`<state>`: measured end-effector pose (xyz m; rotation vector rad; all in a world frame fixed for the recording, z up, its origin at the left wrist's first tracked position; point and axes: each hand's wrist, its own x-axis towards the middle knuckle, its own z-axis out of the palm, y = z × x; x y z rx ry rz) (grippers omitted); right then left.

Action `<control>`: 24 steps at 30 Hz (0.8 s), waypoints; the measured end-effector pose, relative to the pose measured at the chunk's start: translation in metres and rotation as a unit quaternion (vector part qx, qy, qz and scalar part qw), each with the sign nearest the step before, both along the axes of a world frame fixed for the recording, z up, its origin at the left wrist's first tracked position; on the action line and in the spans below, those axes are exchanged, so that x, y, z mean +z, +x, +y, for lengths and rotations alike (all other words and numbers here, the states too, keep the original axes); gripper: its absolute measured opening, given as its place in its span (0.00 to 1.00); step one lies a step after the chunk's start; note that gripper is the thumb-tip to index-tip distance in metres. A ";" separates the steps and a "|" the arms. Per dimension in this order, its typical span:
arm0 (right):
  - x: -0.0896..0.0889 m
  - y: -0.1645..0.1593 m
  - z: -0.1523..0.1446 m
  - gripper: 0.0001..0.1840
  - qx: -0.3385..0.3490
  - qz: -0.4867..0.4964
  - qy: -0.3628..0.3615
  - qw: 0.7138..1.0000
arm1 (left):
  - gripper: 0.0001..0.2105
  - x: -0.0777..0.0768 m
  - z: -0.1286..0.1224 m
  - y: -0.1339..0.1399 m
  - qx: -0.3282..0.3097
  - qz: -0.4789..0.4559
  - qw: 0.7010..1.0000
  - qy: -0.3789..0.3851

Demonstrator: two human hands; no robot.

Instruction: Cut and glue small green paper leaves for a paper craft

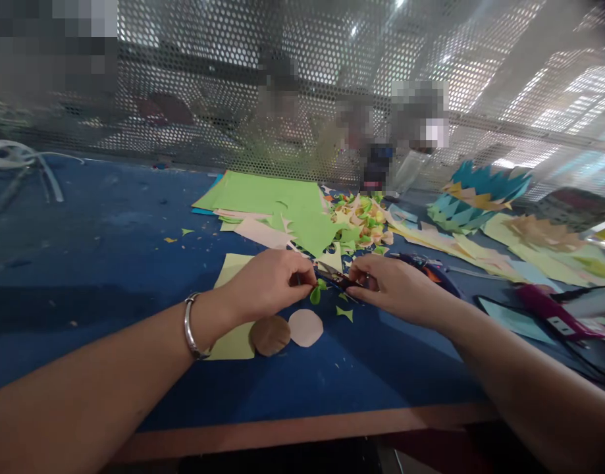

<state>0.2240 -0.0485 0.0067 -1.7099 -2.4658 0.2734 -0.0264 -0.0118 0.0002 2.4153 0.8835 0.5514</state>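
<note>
My right hand (381, 280) is closed around the handles of a pair of scissors (336, 275), whose blades point left toward my other hand. Pinched in the fingertips of my left hand (277, 280) is a small curled piece of green paper (316, 293), hanging just below the blades. Under my left wrist lies a pale yellow-green sheet (233, 339). On and beside its edge are a brown disc (270, 336) and a pale pink paper circle (306, 328). A green paper scrap (345, 314) rests below the scissors.
Behind my hands are stacked light green sheets (272, 191) and a heap of cut scraps (364, 220). Zigzag-edged paper strips (480, 197), a dark-handled tool (425, 266) and a magenta glue gun (553, 313) with a cord lie right. A perforated metal screen (208, 85) stands behind the blue table (109, 230).
</note>
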 end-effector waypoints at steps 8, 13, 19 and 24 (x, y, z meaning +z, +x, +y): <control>0.000 -0.008 0.008 0.05 0.027 -0.039 0.005 0.999 | 0.08 0.026 0.032 -0.048 0.090 0.059 0.992 0.068; -0.006 -0.009 0.011 0.02 0.041 -0.047 0.010 0.998 | 0.20 0.030 0.058 -0.091 0.112 0.201 0.973 -0.021; -0.010 -0.007 0.013 0.05 0.020 -0.034 0.027 0.999 | 0.07 0.028 0.059 -0.094 0.085 0.210 0.972 -0.068; -0.012 0.004 0.018 0.05 -0.030 0.082 0.026 0.996 | 0.08 0.028 0.066 -0.097 0.144 -0.037 0.976 -0.158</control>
